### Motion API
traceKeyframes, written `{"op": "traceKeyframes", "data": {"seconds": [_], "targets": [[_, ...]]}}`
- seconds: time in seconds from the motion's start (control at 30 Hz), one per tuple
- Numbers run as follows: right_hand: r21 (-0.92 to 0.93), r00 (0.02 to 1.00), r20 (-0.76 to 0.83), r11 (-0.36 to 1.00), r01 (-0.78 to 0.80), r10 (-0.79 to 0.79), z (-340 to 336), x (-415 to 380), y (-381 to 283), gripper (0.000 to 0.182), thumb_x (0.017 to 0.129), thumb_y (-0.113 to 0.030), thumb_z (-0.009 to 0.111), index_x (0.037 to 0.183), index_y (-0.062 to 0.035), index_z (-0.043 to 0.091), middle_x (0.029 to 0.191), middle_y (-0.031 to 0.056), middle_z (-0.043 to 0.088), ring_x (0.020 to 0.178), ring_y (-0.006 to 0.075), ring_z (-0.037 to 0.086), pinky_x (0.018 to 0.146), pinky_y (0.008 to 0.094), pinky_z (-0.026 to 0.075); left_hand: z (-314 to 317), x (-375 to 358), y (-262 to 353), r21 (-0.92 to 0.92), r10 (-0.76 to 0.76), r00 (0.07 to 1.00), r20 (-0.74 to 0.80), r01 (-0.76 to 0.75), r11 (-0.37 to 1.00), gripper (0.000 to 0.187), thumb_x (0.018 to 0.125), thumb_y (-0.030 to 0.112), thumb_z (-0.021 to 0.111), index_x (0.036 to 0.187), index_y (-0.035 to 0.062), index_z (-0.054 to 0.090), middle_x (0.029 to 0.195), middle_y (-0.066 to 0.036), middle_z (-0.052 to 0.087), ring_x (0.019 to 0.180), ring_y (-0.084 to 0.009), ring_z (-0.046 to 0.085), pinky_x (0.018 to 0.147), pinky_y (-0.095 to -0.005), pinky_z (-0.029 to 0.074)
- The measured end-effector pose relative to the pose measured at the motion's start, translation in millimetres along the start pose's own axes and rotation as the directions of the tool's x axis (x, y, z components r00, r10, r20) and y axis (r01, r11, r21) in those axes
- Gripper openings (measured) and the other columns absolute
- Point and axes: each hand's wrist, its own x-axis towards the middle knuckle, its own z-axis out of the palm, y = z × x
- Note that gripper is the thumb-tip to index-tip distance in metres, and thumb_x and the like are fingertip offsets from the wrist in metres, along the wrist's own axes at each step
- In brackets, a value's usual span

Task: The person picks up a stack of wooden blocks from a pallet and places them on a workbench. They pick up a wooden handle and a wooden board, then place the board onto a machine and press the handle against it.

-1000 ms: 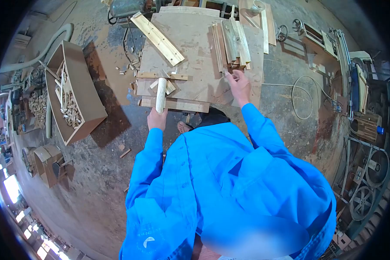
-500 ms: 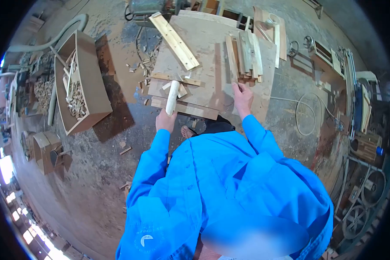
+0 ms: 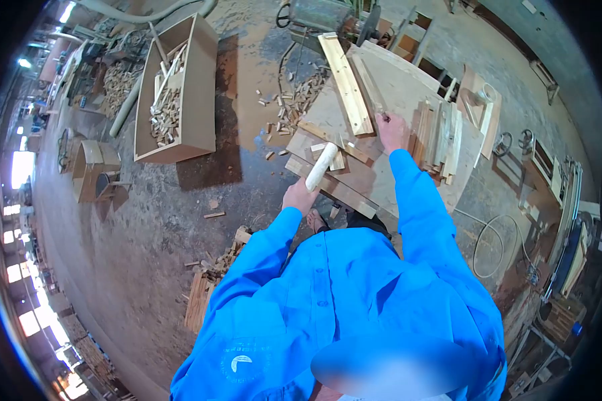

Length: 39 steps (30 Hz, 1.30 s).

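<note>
My left hand [image 3: 301,195] is closed around the lower end of a pale, thick round stick [image 3: 322,166], which points up over the near edge of the work table [image 3: 324,113]. Under its far end lie short wood pieces [image 3: 339,160] and a crosswise batten [image 3: 334,142]. My right hand [image 3: 392,131] grips the near end of a wood strip [image 3: 368,80] with its fingertips. That strip lies alongside a wide pale plank [image 3: 346,83] with dark marks along it. To the right of my right hand sits a stack of wood strips [image 3: 438,137].
A tall open box [image 3: 199,100] holding offcuts stands on the floor at left, with scattered wood blocks [image 3: 301,97] between it and the table. A machine [image 3: 321,15] is beyond the table. At right, a hose or cable [image 3: 488,244] loops on the floor.
My right hand has brought a strip from the stack leftward to beside the wide plank. The left hand keeps hold of the round stick. The view has turned, shifting the table rightward.
</note>
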Motion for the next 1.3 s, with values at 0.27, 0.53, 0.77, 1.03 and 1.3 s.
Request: {"op": "traceKeyframes", "data": {"seconds": [0.27, 0.53, 0.77, 1.03, 1.3], "targets": [[-0.087, 0.993, 0.079, 0.992, 0.096, -0.090, 24, 51, -6, 0.045, 0.098, -0.042, 0.067, 0.116, -0.0020, 0.075, 0.112, 0.0251, 0.070, 0.108, 0.0441, 0.066, 0.096, 0.0547, 0.052, 5, 5, -5, 0.014, -0.020, 1.000, 0.018, 0.020, 1.000, 0.044, 0.093, 0.041, 0.074, 0.111, 0.0021, 0.066, 0.106, -0.027, 0.074, 0.102, -0.0476, 0.071, 0.088, -0.0567, 0.056], [-0.096, 0.985, 0.145, 0.989, 0.111, -0.097, 62, 81, -26, 0.046, 0.100, -0.039, 0.067, 0.129, -0.0042, 0.073, 0.123, 0.0235, 0.070, 0.117, 0.0421, 0.066, 0.102, 0.0512, 0.052, 2, 4, -1, -0.012, -0.037, 0.998, 0.045, 0.037, 0.999, 0.042, 0.093, 0.039, 0.075, 0.113, 0.0040, 0.066, 0.108, -0.025, 0.075, 0.105, -0.0465, 0.070, 0.089, -0.0568, 0.055], [-0.102, 0.983, 0.172, 0.992, 0.080, -0.061, 60, 83, -34, 0.045, 0.098, -0.038, 0.069, 0.129, -0.0054, 0.073, 0.125, 0.0222, 0.070, 0.118, 0.0411, 0.066, 0.102, 0.0508, 0.052, 6, 8, -4, -0.018, -0.033, 0.999, 0.040, 0.034, 0.999, 0.041, 0.092, 0.037, 0.076, 0.113, 0.0039, 0.065, 0.105, -0.025, 0.075, 0.101, -0.0464, 0.071, 0.087, -0.0566, 0.055], [-0.125, 0.986, 0.119, 0.983, 0.133, -0.118, 76, 100, -25, 0.044, 0.098, -0.039, 0.069, 0.127, -0.0063, 0.074, 0.120, 0.0214, 0.070, 0.114, 0.0403, 0.067, 0.099, 0.0509, 0.053, 9, 11, -3, -0.022, -0.027, 1.000, 0.013, 0.027, 0.999, 0.041, 0.092, 0.036, 0.075, 0.116, 0.0042, 0.067, 0.106, -0.025, 0.075, 0.102, -0.0467, 0.071, 0.088, -0.0559, 0.056], [-0.096, 0.986, 0.086, 0.984, 0.151, -0.143, 75, 129, -13, 0.044, 0.099, -0.041, 0.067, 0.126, -0.0061, 0.074, 0.118, 0.0229, 0.070, 0.115, 0.0414, 0.066, 0.099, 0.0514, 0.053, 12, 37, 18, 0.008, -0.009, 1.000, 0.015, 0.009, 1.000, 0.040, 0.092, 0.035, 0.074, 0.113, 0.0035, 0.064, 0.104, -0.027, 0.075, 0.099, -0.0480, 0.072, 0.087, -0.0577, 0.057]]}}
